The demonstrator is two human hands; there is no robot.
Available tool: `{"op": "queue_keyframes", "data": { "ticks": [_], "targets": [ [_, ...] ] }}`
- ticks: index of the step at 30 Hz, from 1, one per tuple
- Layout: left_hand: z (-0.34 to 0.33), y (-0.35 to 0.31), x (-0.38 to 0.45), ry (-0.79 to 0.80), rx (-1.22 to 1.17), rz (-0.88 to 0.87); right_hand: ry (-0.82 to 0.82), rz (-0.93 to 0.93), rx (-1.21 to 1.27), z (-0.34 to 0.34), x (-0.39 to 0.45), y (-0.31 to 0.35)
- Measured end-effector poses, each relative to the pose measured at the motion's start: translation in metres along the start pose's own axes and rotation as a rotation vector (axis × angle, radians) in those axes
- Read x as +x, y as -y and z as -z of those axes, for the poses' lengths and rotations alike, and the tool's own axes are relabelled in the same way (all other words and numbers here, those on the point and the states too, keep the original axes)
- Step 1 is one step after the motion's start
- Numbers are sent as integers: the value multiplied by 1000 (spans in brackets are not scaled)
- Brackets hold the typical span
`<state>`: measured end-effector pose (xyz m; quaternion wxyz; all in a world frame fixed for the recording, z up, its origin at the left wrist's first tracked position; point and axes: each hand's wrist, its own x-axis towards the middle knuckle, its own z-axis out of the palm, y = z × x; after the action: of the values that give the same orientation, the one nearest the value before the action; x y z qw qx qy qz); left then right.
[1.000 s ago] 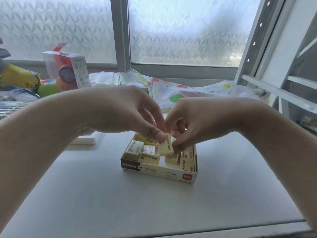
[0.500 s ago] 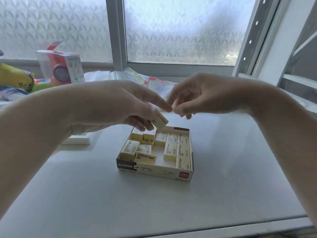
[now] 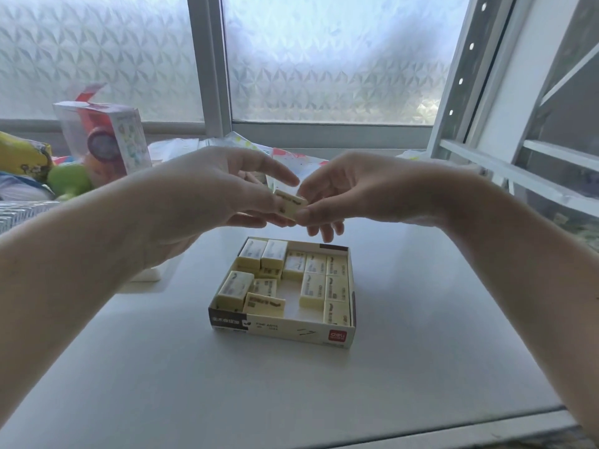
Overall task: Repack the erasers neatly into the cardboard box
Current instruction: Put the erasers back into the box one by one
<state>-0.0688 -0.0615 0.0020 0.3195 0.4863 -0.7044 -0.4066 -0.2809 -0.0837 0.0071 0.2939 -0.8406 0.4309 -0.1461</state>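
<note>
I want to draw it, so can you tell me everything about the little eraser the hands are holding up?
The held eraser is a small pale-yellow block with dark print on its top face, looking like soft rubber in a wrapper. It is tilted, up in the air above the cardboard box, not touching it. The left hand pinches its left end and the right hand pinches its right end.
</note>
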Motion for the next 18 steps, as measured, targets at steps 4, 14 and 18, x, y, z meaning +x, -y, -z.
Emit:
{"op": "queue_keyframes", "data": {
  "ticks": [4,14,18],
  "targets": [
    [6,-4,-3,39,199,-152,47,-9,194,2,0,-2],
    [8,-4,-6,139,403,-307,243,-33,422,-1,1,-9],
    [8,-3,-8,119,348,-393,320,-7,504,2,-1,-9]
  ]
}}
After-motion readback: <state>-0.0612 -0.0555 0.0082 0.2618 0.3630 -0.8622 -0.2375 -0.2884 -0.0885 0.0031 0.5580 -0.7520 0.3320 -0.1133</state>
